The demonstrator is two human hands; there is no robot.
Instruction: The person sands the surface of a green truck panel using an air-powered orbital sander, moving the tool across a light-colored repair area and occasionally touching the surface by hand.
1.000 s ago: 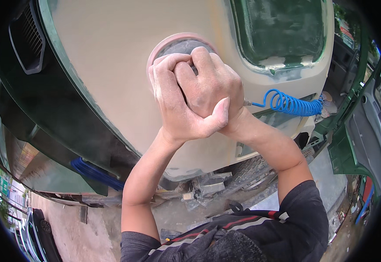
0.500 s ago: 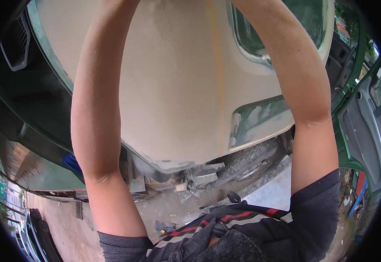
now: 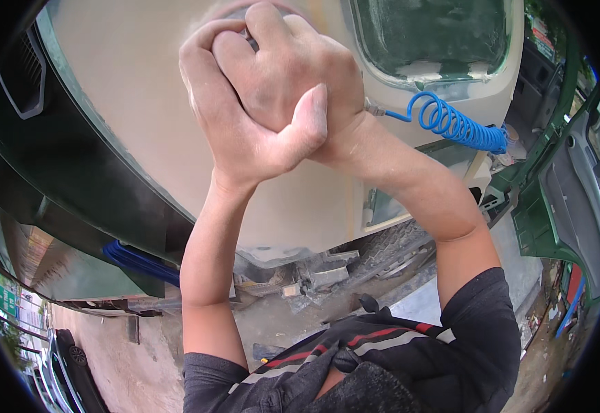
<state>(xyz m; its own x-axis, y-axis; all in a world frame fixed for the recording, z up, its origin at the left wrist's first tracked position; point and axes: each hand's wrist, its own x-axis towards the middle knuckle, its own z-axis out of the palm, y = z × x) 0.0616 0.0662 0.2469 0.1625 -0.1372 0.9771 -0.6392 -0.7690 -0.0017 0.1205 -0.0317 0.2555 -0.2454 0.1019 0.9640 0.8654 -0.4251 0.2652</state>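
Both hands clenched over a sander, left hand (image 3: 245,131) wrapped across the right hand (image 3: 293,76), had come back down the beige panel (image 3: 128,103) after reaching far up it half a second earlier; blue hose (image 3: 451,124) trailed right.

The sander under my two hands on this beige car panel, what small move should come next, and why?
Probably slide the sander sideways along the beige panel, keeping it flat. Both hands are stacked on it, left hand beside the right hand, and the coiled blue air hose hangs slack on the right, so it should not tug.
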